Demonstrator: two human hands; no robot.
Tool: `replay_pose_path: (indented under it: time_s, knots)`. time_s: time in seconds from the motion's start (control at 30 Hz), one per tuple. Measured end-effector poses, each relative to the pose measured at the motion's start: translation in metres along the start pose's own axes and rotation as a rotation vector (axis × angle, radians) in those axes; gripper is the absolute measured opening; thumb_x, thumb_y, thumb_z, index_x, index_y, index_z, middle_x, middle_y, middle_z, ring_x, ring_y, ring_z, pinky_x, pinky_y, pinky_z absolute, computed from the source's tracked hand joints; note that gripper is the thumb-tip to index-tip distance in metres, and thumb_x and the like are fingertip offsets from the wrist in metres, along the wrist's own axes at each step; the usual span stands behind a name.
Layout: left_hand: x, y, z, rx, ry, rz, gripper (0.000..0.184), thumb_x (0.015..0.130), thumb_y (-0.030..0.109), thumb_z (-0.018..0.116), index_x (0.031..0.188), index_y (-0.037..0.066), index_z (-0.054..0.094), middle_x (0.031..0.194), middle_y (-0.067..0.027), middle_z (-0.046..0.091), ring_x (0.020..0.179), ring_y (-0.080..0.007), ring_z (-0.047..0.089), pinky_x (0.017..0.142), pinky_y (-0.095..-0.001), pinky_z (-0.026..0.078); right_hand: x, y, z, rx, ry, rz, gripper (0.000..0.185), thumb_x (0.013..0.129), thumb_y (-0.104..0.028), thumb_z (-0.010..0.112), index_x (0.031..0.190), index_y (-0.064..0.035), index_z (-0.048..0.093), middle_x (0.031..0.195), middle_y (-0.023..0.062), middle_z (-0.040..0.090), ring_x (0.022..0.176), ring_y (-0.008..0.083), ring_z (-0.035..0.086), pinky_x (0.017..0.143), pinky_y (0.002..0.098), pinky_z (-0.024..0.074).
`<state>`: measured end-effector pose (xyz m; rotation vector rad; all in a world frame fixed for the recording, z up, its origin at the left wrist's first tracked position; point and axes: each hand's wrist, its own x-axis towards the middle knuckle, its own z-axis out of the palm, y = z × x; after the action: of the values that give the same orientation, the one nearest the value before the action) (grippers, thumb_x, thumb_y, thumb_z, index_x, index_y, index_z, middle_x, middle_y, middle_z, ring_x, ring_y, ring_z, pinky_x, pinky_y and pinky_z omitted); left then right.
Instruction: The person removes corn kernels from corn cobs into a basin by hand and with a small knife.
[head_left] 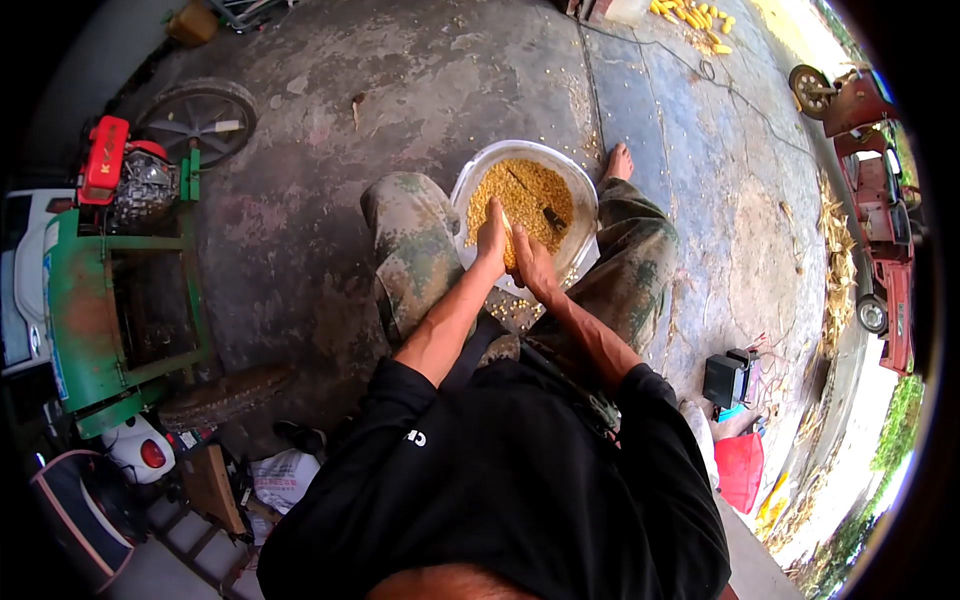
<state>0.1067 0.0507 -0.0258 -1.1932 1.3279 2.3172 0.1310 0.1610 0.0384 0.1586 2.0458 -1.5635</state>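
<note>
A round whitish basin (463,190) stands on the floor between my knees, with yellow corn kernels (525,190) in it. Above its near side, my left hand (491,243) and my right hand (534,262) are pressed close around a corn cob (507,222). The cob's pale upper part shows between them; the fingers hide much of the rest. On the kernels lies a dark, narrow object (553,217), its kind unclear, and a thin dark rod (517,180) is near it. Loose kernels (515,315) are scattered below the basin.
Left stands a green machine frame (125,320) with a red engine (104,160) and a wheel (200,125). Corn cobs (695,15) lie at the far right. A cable (705,70) crosses the floor. A black box (725,380) and red bag (740,472) sit right.
</note>
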Motion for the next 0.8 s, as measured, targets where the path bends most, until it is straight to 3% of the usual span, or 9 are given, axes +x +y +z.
replay_pose_path:
  time_s: [0.07,0.13,0.17,0.23,0.37,0.5,0.6,0.7,0.8]
  knots:
    - [0.002,-0.002,-0.001,0.128,0.077,0.014,0.076,0.086,0.074,0.046,0.118,0.007,0.057,0.101,-0.0129,0.06,0.083,-0.025,0.062,0.058,-0.0439,0.05,0.004,0.008,0.001,-0.045,0.015,-0.031,0.072,0.099,-0.058,0.032,0.07,0.0016,0.061,0.053,0.0111,0.057,0.039,0.0188,0.051,0.04,0.034,0.0397]
    - [-0.002,-0.001,0.002,0.204,0.175,-0.023,0.074,0.086,0.075,0.044,0.097,0.003,0.059,0.079,-0.0076,0.06,0.069,-0.0212,0.061,0.059,-0.0377,0.048,0.011,0.019,0.0,0.007,-0.017,0.011,0.07,0.099,-0.057,0.033,0.07,0.0012,0.061,0.052,0.0105,0.057,0.038,0.0182,0.05,0.039,0.0337,0.0391]
    - [-0.006,0.0,0.002,0.204,0.174,-0.023,0.074,0.086,0.075,0.044,0.097,0.003,0.059,0.079,-0.0076,0.06,0.069,-0.0212,0.061,0.059,-0.0377,0.048,0.012,0.019,-0.002,0.058,-0.048,0.053,0.068,0.099,-0.055,0.034,0.071,0.0007,0.062,0.051,0.01,0.056,0.037,0.0177,0.05,0.038,0.0333,0.0384]
    - [-0.013,0.002,0.002,0.137,-0.042,-0.01,0.074,0.086,0.075,0.044,0.097,0.004,0.059,0.081,-0.0081,0.059,0.066,-0.0217,0.061,0.056,-0.0365,0.048,0.013,0.021,-0.007,0.087,-0.028,0.062,0.066,0.1,-0.055,0.034,0.072,-0.0005,0.06,0.053,0.0091,0.056,0.038,0.0165,0.048,0.037,0.0326,0.0367]
    - [-0.019,0.009,0.007,-0.006,-0.022,-0.055,0.061,0.088,0.073,0.044,0.092,0.013,0.054,0.073,-0.0034,0.055,0.058,-0.0189,0.058,0.043,-0.0347,0.044,0.013,0.022,-0.005,0.206,-0.012,0.046,0.068,0.1,-0.058,0.032,0.074,-0.0022,0.059,0.053,0.0073,0.055,0.04,0.015,0.048,0.039,0.0311,0.0361]
    - [-0.016,0.007,0.003,-0.09,-0.039,-0.096,0.062,0.087,0.074,0.045,0.094,0.013,0.054,0.075,-0.0033,0.055,0.057,-0.0189,0.057,0.044,-0.0348,0.045,0.005,0.008,-0.008,0.249,-0.04,0.086,0.072,0.099,-0.062,0.029,0.072,-0.0028,0.06,0.051,0.0062,0.052,0.042,0.016,0.049,0.042,0.0315,0.0376]
    - [-0.005,0.002,-0.002,-0.009,-0.041,-0.044,0.088,0.086,0.077,0.04,0.128,-0.001,0.051,0.111,-0.0151,0.061,0.101,-0.0302,0.06,0.076,-0.0442,0.049,0.004,0.004,-0.007,0.014,-0.074,0.04,0.077,0.097,-0.064,0.03,0.074,0.0025,0.062,0.053,0.0125,0.057,0.042,0.0205,0.054,0.043,0.0355,0.0424]
    - [-0.004,0.001,-0.001,0.158,0.105,-0.078,0.093,0.087,0.077,0.037,0.131,-0.004,0.049,0.12,-0.0184,0.059,0.109,-0.0329,0.057,0.083,-0.0474,0.047,0.005,0.005,0.004,-0.169,0.044,-0.143,0.081,0.096,-0.066,0.03,0.074,0.0048,0.062,0.055,0.0159,0.059,0.044,0.0224,0.057,0.047,0.0384,0.0459]
    - [-0.011,0.005,0.001,0.209,0.127,-0.062,0.097,0.086,0.078,0.036,0.132,-0.006,0.049,0.124,-0.0211,0.057,0.11,-0.034,0.056,0.084,-0.048,0.046,0.007,0.007,0.0,-0.135,-0.016,-0.056,0.081,0.096,-0.066,0.032,0.074,0.0055,0.063,0.055,0.0156,0.061,0.044,0.0224,0.057,0.048,0.0386,0.0469]
